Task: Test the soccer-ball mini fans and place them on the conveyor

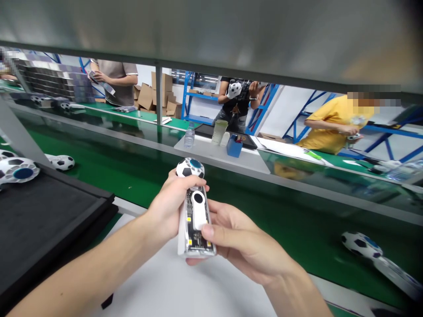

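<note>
Above the white table, the left hand grips the upper end of a football-patterned device with a clear circuit-board body. The right hand closes around its lower end, just before a green conveyor belt.

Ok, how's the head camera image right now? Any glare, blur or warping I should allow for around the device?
In the head view, the device is sharp enough to show its circuit board; the belt carries shiny reflections, and its edges bow from wide-angle warping; the overhead panel is soft and blurred.
</note>
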